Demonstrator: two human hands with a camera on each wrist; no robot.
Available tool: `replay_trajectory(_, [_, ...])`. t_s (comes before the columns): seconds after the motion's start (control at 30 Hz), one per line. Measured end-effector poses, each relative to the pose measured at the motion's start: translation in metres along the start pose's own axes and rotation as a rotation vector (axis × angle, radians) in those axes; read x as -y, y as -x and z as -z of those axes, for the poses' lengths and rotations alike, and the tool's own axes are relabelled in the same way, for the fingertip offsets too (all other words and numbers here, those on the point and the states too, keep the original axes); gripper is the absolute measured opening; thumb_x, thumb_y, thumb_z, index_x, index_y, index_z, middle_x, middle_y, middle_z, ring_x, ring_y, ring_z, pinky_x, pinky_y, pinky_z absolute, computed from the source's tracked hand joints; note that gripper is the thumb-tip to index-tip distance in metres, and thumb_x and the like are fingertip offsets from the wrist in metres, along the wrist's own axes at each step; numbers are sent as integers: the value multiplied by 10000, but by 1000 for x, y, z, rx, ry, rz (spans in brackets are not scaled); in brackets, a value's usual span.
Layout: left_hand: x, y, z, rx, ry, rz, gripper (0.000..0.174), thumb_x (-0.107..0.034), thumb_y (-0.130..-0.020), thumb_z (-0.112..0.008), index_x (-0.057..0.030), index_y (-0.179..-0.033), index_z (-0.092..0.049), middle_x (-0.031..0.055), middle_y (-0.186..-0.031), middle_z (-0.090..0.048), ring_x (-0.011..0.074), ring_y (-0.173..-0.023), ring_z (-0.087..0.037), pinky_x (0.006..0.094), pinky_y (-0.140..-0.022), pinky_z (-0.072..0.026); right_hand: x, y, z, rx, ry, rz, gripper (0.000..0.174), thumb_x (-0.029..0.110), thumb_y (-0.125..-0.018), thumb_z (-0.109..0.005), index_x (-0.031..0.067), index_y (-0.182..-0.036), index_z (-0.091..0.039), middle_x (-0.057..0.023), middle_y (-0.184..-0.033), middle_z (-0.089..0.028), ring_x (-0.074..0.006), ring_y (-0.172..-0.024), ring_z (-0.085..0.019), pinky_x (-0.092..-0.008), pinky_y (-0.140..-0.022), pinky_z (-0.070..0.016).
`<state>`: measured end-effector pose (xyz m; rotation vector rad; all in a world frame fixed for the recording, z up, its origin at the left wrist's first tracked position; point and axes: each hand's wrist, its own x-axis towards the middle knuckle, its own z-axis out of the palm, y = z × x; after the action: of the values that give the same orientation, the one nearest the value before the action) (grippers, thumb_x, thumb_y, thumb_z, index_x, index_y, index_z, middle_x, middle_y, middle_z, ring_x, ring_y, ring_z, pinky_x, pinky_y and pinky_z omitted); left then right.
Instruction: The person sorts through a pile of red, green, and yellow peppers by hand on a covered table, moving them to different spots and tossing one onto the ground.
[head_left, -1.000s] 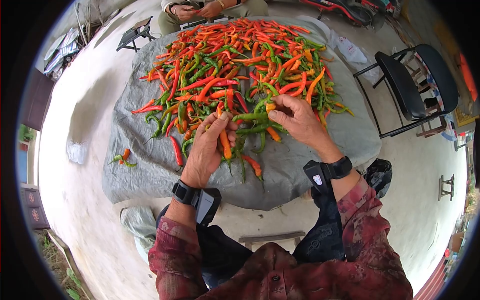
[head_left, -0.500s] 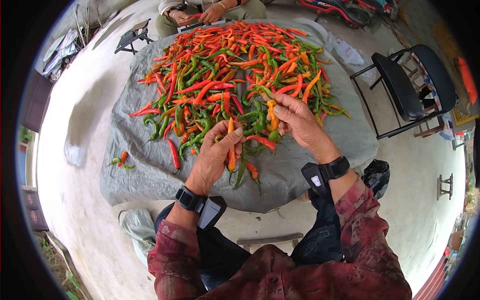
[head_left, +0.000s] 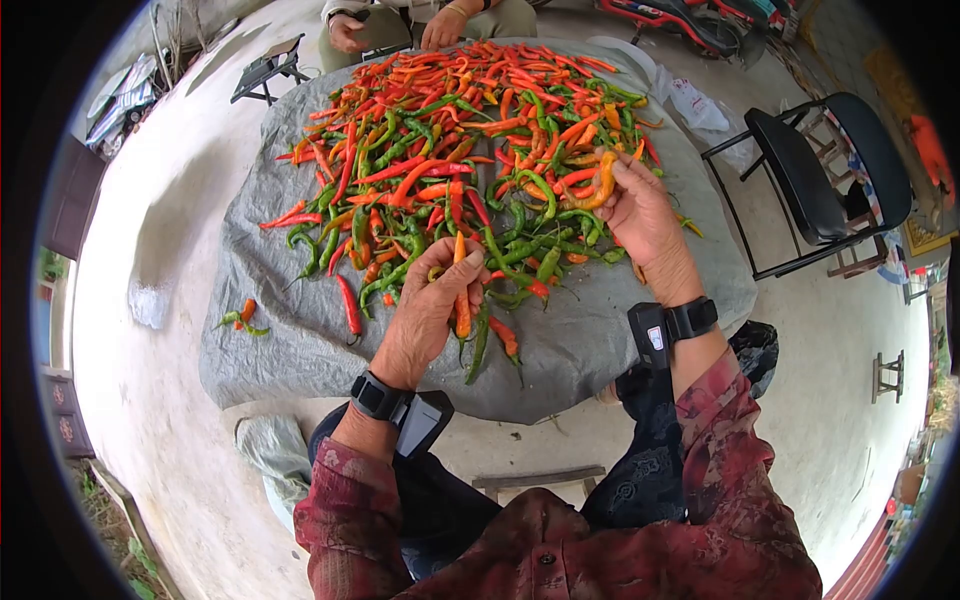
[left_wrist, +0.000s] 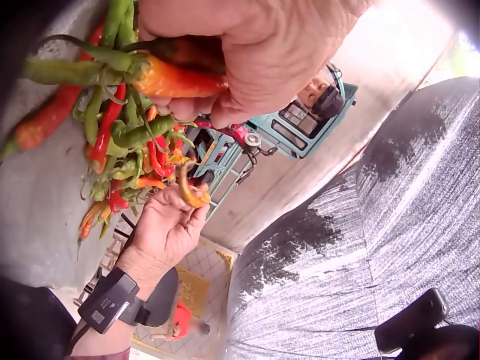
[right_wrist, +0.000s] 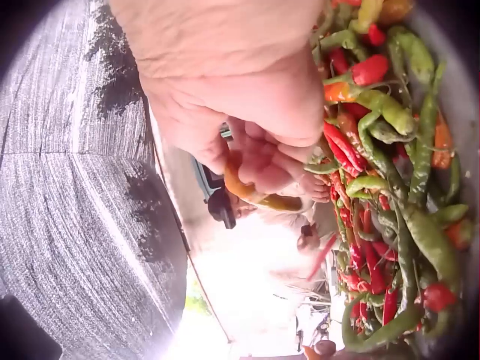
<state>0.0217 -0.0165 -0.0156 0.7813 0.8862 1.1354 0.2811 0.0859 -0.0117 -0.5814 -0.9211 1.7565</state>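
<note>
My left hand (head_left: 432, 312) holds an orange chili pepper (head_left: 461, 305) upright between thumb and fingers, over the near edge of the pile. In the left wrist view its orange-red body and green stem end stick out from the fingers. To the right, my right hand (head_left: 645, 225) pinches a curved yellow-orange chili pepper (head_left: 605, 182) by its upper part, raised over the pile's right side. That bend shows clearly in the right wrist view. Red, orange and green chilies (head_left: 400, 180) are heaped on a grey sheet (head_left: 290, 360), with several green ones between my hands.
Across the pile sits another person, whose hands (head_left: 445, 28) show at its far edge. A few chilies (head_left: 243, 318) lie apart on the sheet's left. A black folding chair (head_left: 800, 170) stands at the right, a small stool (head_left: 270, 70) at far left.
My right hand has moved up and right, away from my left, carrying the yellow-orange chili. The left hand keeps its orange chili almost in place. The other person's hands have parted.
</note>
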Motion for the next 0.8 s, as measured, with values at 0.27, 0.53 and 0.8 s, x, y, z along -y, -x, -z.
replay_trajectory(0.27, [-1,-1,-1,-26,-7,8,176,-224,-901,-592,-60,-959,-564,7,-780,-571,60,-627,-508,209,-578,-431,-10,9,-29,-189,557,67,201,90,-891,-529,28,-1076,-574,-88,-1086,-587,-193,-958,-581,-324,-773,-492])
replay_trajectory(0.53, [0,1,1,-38,-16,4,170,-208,-899,-593,-60,-980,-579,11,-773,-565,81,-625,-502,215,-561,-404,-37,35,-33,269,1894,526,300,-16,-730,-562,24,-1028,-565,-103,-890,-531,-279,-936,-531,-372,-715,-486])
replay_trajectory(0.8, [2,-1,2,-12,-19,-9,172,-210,-898,-595,-59,-977,-578,12,-771,-560,82,-630,-495,219,-563,-395,-33,30,-32,264,1775,346,200,40,-759,-618,26,-954,-574,-121,-881,-572,-318,-821,-580,-401,-681,-481])
